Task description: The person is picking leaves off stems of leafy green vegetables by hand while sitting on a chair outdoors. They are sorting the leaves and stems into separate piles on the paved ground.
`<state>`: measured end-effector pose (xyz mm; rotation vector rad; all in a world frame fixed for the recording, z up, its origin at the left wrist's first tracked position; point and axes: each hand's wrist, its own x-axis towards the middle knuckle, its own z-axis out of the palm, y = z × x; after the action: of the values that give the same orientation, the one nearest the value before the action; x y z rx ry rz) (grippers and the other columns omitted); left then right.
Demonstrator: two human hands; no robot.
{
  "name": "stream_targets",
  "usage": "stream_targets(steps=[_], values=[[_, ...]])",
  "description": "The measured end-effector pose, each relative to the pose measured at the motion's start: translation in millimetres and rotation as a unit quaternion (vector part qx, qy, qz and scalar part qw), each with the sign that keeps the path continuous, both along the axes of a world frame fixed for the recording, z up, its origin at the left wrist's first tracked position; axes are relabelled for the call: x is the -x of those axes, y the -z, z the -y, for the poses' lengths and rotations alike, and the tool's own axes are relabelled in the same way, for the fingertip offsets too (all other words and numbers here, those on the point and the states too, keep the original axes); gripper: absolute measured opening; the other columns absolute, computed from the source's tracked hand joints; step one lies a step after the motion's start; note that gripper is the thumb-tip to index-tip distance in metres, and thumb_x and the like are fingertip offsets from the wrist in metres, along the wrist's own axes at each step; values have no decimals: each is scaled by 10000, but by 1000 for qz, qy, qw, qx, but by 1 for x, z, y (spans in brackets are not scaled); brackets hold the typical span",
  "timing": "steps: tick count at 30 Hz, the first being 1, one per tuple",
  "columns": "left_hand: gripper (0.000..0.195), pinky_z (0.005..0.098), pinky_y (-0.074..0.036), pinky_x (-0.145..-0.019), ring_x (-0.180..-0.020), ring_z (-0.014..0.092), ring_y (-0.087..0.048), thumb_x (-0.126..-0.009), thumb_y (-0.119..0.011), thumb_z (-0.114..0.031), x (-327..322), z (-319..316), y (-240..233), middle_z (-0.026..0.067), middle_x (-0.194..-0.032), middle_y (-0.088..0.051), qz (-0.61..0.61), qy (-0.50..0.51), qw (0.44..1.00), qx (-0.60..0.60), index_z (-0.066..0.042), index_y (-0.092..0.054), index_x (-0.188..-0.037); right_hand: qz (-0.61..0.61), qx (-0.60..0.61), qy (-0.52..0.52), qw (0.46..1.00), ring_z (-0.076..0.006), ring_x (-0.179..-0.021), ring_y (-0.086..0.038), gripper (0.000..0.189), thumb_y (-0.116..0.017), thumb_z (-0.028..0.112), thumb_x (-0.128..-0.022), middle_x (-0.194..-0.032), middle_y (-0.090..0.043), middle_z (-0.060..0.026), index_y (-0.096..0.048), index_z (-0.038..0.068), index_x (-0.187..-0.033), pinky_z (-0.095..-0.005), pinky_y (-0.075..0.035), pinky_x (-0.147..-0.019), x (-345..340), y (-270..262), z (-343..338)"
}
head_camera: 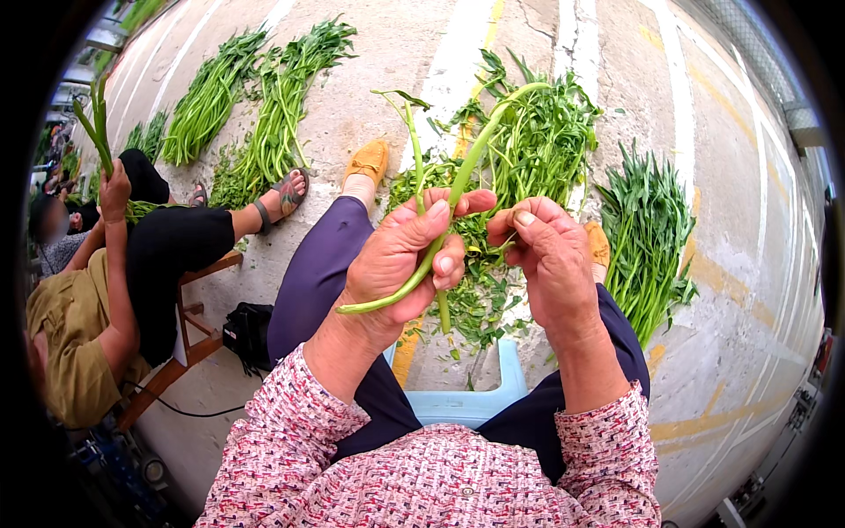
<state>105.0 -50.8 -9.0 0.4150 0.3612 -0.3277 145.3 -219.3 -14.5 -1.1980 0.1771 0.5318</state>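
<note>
My left hand (403, 264) holds long green leaf-vegetable stems, apparently water spinach. One thick stem (476, 148) arches up to the right, its lower end lying across my palm. A thinner stem (416, 145) with a small dark leaf at its tip stands beside it. Close by on the right, my right hand (554, 264) has its thumb and fingertips pinched together on a small green scrap (508, 241), mostly hidden by the fingers. Beyond both hands a loose heap of leafy stems (538, 145) lies on the concrete, with torn leaves (485, 307) scattered nearer me.
An aligned bundle of greens (643, 244) lies right of my right foot. Two more bundles (214, 99) (284, 99) lie at upper left. Another person (86, 323) sits left on a wooden stool (178, 356), raising stems. A black bag (247, 333) stands between us. Below me is a light-blue plastic stool (455, 404).
</note>
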Motion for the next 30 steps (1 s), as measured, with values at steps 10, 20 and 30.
stream_targets(steps=[10,20,30], values=[[198,265,-450,-504,-575,125,-555,-971,-458,-186,4,2,4,94,-930,-594,37,-2,999,39,-22,-531,-1054,18,-12,-41,999,-33,-649,-492,210,-512,104,-901,-757,-592,8,-597,-2,-1061,-156,-355,-557,5,1,-2],[206,207,-452,-488,-562,74,-541,-968,-474,-177,4,6,-2,40,-884,-592,59,21,994,-94,-24,-533,-1093,77,59,-71,993,-27,-657,-473,239,-576,96,-877,-774,-574,27,-601,-36,-1075,-162,-370,-583,5,-4,-6],[237,154,-464,-520,-570,56,-555,-928,-547,-130,8,16,2,115,-1287,-491,98,51,975,-193,1,-550,-1125,181,84,-110,974,-81,-693,-587,160,-574,47,-894,-966,-609,-53,-622,-31,-1026,-212,-483,-647,11,-6,-11]])
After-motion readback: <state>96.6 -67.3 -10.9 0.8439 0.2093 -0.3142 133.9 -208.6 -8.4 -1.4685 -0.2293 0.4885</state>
